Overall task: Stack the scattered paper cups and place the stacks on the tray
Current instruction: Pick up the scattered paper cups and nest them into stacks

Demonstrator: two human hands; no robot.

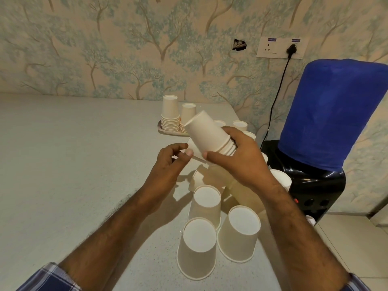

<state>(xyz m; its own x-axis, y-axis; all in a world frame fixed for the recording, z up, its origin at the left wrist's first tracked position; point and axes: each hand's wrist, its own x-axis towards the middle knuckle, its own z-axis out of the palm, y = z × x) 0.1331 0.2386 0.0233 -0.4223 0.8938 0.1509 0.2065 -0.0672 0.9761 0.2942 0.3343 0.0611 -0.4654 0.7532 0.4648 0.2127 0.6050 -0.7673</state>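
Note:
My right hand [241,158] grips a short stack of upside-down white paper cups [207,133], tilted up and to the left above the table. My left hand [172,162] hovers just left of that stack with loosely curled fingers and holds nothing. Three single cups stand upside down near me: one [206,203], one [198,246] and one [240,232]. More cups lie partly hidden under my right hand and along the table's right edge [280,178]. At the back, the tray [162,129] carries a tall stack [170,116] and a second stack [187,115].
The grey table [73,164] ends at a right edge beside a black water dispenser [315,185] with a blue-covered bottle [331,112]. A black cable runs up to a wall socket [291,48]. Patterned wallpaper covers the wall behind.

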